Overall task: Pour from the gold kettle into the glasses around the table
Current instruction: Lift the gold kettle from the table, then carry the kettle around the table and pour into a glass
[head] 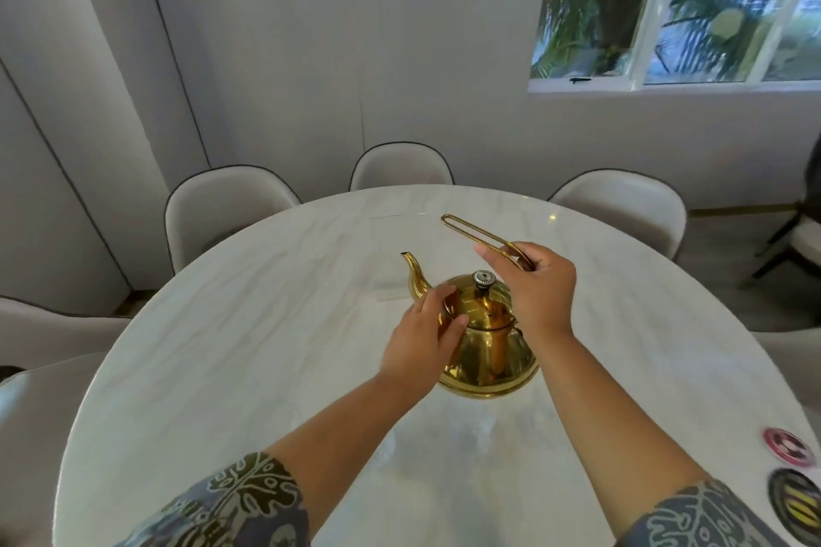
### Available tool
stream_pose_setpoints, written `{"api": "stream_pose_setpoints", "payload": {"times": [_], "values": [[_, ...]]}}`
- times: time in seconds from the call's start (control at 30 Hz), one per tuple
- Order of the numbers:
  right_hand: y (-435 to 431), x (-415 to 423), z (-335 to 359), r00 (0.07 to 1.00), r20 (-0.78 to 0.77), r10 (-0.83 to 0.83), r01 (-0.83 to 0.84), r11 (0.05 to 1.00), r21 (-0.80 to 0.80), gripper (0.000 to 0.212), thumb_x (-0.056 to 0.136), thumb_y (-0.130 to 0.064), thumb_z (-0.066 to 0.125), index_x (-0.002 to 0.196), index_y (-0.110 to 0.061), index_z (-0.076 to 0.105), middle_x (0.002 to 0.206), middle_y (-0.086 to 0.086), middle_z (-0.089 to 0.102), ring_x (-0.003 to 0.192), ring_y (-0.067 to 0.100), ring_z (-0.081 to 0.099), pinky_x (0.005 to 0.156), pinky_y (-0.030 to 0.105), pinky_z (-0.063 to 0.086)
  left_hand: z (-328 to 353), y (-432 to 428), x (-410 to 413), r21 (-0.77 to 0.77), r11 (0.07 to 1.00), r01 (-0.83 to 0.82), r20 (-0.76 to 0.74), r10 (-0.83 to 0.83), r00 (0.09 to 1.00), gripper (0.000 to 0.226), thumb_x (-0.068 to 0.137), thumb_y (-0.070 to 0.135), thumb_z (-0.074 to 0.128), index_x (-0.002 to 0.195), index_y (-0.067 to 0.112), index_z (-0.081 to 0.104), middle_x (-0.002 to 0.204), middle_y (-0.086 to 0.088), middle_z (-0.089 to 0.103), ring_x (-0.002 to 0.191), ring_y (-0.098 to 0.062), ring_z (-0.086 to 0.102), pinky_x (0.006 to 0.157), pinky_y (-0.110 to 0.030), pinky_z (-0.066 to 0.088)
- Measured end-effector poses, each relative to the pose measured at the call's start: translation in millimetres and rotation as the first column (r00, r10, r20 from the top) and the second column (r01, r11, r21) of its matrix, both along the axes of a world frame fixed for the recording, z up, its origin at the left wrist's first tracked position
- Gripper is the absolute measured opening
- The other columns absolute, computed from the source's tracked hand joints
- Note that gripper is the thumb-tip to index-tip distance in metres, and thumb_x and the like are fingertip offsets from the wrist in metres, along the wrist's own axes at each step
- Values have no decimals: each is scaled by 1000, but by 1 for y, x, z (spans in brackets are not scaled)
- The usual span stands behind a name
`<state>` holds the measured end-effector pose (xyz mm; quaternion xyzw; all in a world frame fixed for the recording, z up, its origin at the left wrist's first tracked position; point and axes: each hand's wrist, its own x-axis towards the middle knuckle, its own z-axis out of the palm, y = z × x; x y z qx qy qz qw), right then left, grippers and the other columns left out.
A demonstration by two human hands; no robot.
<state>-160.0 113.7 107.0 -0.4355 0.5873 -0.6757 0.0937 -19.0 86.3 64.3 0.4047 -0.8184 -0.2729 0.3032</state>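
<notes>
The gold kettle [488,351] stands on the white marble table [249,324], a little past its middle, with its curved spout [415,278] pointing left and away. Its lid has a dark knob [483,279]. My left hand [422,338] lies against the kettle's left shoulder, fingers curled on the lid's rim. My right hand [535,284] pinches the thin wire handle [471,233], which leans back and to the left above the lid. No glass shows clearly; a faint see-through shape [444,440] lies on the table near me.
Pale upholstered chairs ring the table: one far left [222,209], one at the back [400,167], one far right [622,209]. Two round flat items, one red [788,448] and one black and yellow [797,506], lie at the right edge. A window is up on the right.
</notes>
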Motion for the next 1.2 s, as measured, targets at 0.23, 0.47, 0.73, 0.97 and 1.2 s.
{"api": "stream_pose_setpoints", "payload": {"times": [0.23,0.47,0.73,0.97,1.2], "values": [[86,-33,-5,996,34,-84,82,996,36,28,72,-33,81,60,-15,64,46,-13,53,47,5,43,50,21,42,-22,65,-37,-69,970,234,-28,-236,971,45,99,38,39,144,36,35,150,9,35,137,-12,35,111,-36,38],[148,-74,-26,988,-6,-152,151,979,135,22,71,-32,81,81,-14,76,70,-7,72,64,4,65,61,18,50,-43,116,-75,120,894,432,130,-445,886,69,91,52,48,149,40,11,160,9,5,146,-16,16,115,-32,25],[168,-106,-52,977,-31,-212,213,947,242,37,70,-31,81,104,-16,75,105,-2,74,100,11,66,89,26,52,-70,131,-108,286,818,499,154,-554,818,77,90,52,52,148,45,3,161,10,-6,147,-20,16,116,-38,28],[161,-119,-68,970,-97,-225,245,910,335,35,72,-33,79,104,-19,75,107,-1,73,90,11,63,72,15,46,-87,125,-121,354,785,508,177,-590,788,78,90,50,53,148,45,0,162,7,-3,145,-24,24,117,-38,25],[148,-126,-72,956,-188,-224,286,853,436,36,73,-40,77,104,-22,74,108,-1,73,90,11,61,69,19,47,-95,122,-130,429,752,501,116,-595,795,78,90,48,54,147,46,1,162,8,0,145,-20,23,114,-33,25]]}}
